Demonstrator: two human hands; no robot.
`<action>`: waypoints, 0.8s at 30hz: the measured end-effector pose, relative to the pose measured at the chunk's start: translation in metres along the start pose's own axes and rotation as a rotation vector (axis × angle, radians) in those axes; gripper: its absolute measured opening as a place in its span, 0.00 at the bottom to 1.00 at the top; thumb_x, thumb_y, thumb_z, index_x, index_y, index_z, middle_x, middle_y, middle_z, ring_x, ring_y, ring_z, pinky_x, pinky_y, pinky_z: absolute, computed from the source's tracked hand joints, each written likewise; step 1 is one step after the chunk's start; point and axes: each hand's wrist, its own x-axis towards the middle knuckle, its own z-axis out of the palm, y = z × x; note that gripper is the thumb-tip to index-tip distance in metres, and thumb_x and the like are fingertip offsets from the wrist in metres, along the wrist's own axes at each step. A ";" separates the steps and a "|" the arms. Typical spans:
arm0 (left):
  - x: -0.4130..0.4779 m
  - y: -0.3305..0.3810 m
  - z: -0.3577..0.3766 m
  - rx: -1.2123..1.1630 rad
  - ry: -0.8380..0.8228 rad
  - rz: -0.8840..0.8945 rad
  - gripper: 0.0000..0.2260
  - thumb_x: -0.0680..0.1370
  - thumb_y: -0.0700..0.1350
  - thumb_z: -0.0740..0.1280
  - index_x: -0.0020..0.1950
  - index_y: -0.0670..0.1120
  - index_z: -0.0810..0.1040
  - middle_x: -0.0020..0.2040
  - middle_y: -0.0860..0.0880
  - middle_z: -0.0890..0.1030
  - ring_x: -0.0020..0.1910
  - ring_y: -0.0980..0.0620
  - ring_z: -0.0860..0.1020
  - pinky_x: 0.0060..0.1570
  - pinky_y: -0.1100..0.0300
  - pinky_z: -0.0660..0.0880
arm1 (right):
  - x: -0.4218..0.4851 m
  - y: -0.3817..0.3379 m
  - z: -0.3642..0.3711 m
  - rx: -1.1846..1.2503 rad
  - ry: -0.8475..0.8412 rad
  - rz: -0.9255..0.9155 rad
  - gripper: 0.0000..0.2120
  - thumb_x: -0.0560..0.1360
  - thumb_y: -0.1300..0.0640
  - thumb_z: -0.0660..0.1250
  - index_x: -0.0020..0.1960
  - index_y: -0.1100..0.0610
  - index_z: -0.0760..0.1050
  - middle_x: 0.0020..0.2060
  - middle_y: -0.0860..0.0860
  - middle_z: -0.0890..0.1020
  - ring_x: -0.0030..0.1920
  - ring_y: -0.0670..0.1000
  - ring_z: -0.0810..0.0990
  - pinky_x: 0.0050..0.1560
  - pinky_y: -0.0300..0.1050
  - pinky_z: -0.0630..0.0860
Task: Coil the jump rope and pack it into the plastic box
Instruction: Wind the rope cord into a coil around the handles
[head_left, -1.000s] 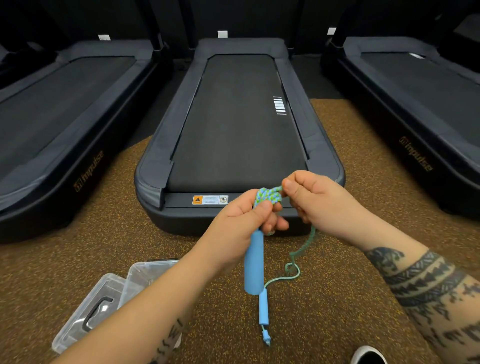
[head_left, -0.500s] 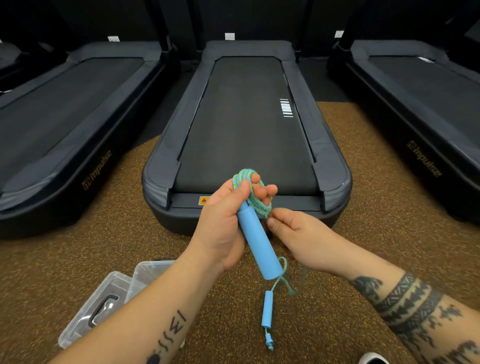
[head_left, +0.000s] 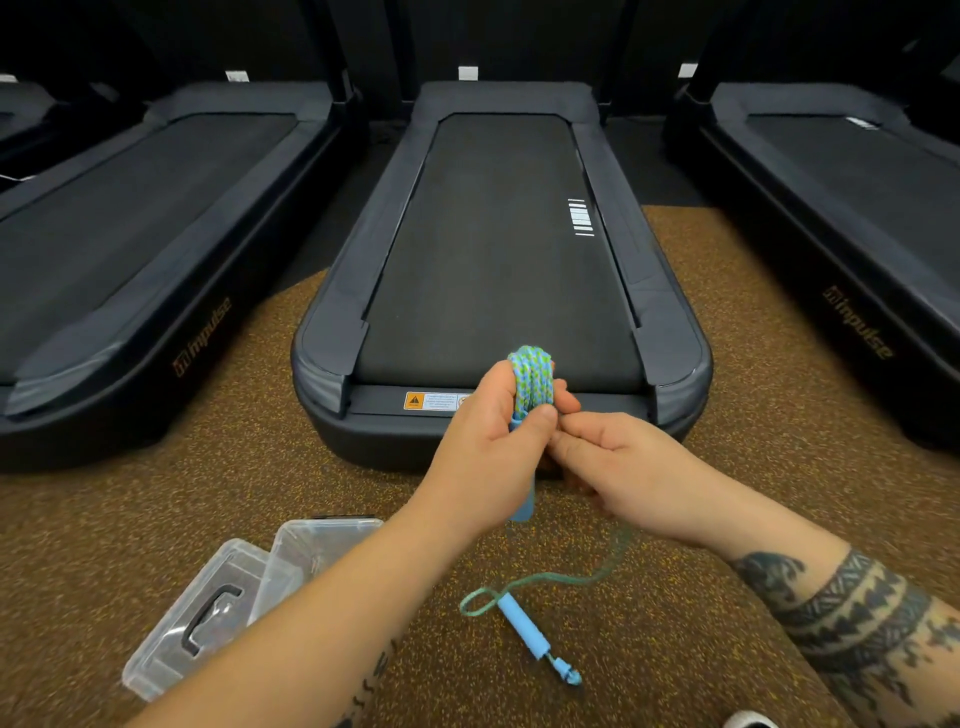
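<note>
- The jump rope (head_left: 531, 379) is mostly wound into a tight green-and-blue bundle that stands above the left hand (head_left: 488, 447).
- The left hand's fingers and thumb are curled round the loops and one blue handle (head_left: 522, 501). The handle's lower end shows below the palm.
- The right hand (head_left: 639, 467) has its fingers curled on the loose strand (head_left: 597, 571), with its fingertips touching the left thumb.
- Half a second ago the gripped handle slanted out in plain view. It is now near upright and mostly hidden.
- The second handle (head_left: 524, 626) hung straight earlier and now lies slanted, lower down.
- The plastic box (head_left: 322, 540) and its lid (head_left: 208, 608) sit on the floor (head_left: 156, 519) to the lower left, well apart from the rope.
</note>
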 end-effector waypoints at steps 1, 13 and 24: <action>0.001 -0.001 0.000 0.014 0.002 -0.001 0.11 0.76 0.46 0.62 0.53 0.61 0.77 0.55 0.53 0.84 0.61 0.55 0.80 0.66 0.47 0.74 | -0.001 -0.001 0.000 0.009 -0.014 -0.004 0.14 0.78 0.43 0.60 0.42 0.49 0.78 0.27 0.46 0.71 0.30 0.50 0.67 0.34 0.51 0.67; -0.003 0.003 -0.002 0.224 -0.151 0.077 0.10 0.78 0.48 0.59 0.46 0.44 0.75 0.41 0.47 0.79 0.43 0.47 0.76 0.47 0.43 0.73 | -0.004 -0.016 -0.022 0.221 0.087 0.037 0.16 0.80 0.50 0.62 0.41 0.62 0.75 0.25 0.47 0.69 0.25 0.48 0.65 0.33 0.52 0.66; -0.004 0.003 0.005 -0.286 -0.207 -0.101 0.13 0.79 0.48 0.61 0.48 0.38 0.76 0.30 0.49 0.76 0.40 0.49 0.82 0.46 0.56 0.74 | 0.003 -0.003 -0.034 -0.018 0.328 -0.077 0.11 0.79 0.48 0.63 0.42 0.52 0.76 0.24 0.40 0.75 0.28 0.41 0.72 0.37 0.45 0.70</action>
